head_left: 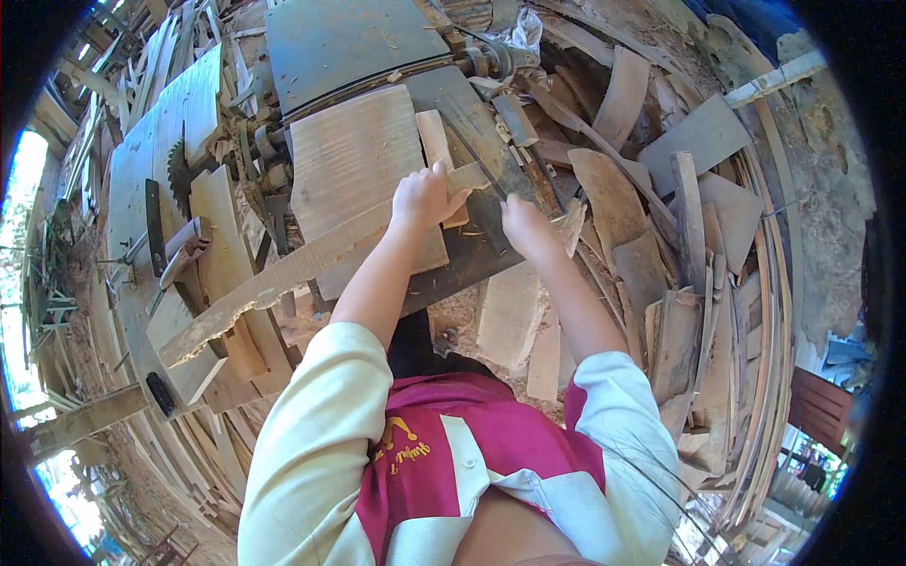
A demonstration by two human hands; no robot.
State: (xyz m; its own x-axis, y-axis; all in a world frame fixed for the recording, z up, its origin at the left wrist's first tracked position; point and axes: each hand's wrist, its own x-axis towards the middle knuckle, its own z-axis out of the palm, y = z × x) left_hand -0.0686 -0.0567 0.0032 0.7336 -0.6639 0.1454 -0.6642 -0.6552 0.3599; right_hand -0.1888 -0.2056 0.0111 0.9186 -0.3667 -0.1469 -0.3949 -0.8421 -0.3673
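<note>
My left hand (423, 198) is closed over a long, narrow wooden board (302, 264) with a rough, wavy edge. The board slants from the lower left up to the metal machine table (462, 259). Just right of it, my right hand (530, 228) is closed at the near end of a thin dark rod (472, 151) lying along the table. Beneath the narrow board rests a wide, pale plank (354, 151) with ripple marks. A short wooden strip (433, 141) lies beside that plank, partly behind my left hand.
On the left bench stands a toothed circular saw blade (177, 174), with a wooden-handled tool (184, 250) near it. Offcuts and curved slabs (613, 189) pile up on the right. Beyond the plank is a second dark metal table (349, 47). Loose boards (510, 316) lie below the table.
</note>
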